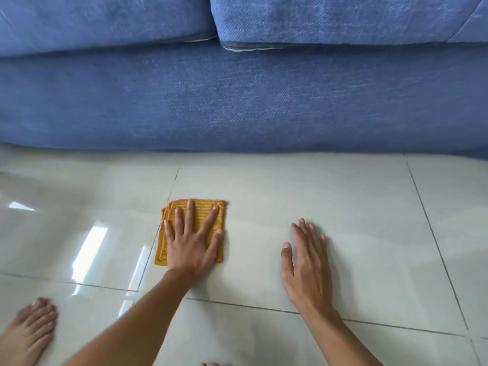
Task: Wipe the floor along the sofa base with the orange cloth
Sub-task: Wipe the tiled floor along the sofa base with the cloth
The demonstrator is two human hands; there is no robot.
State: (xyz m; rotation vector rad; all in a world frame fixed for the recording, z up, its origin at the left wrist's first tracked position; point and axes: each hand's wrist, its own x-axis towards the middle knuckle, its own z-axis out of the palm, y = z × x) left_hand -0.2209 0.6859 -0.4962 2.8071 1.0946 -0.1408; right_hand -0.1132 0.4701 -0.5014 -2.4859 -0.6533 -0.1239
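Bare foot (29, 331) nearest; left hand (194, 241) fingers (189, 215) flat on orange cloth (169, 233).

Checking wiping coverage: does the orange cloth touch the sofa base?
Apart. The head view shows bare floor tile between orange cloth and sofa base.

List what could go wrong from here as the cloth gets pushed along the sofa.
1. The left hand presses the folded orange cloth well short of the sofa base, so the strip of floor right beside it may get missed.
2. The tiles look glossy, perhaps wet; the right hand braced flat on them, or the bare foot, could slip.
3. The cloth's layers fan out at its left edge and may unfold mid-stroke.
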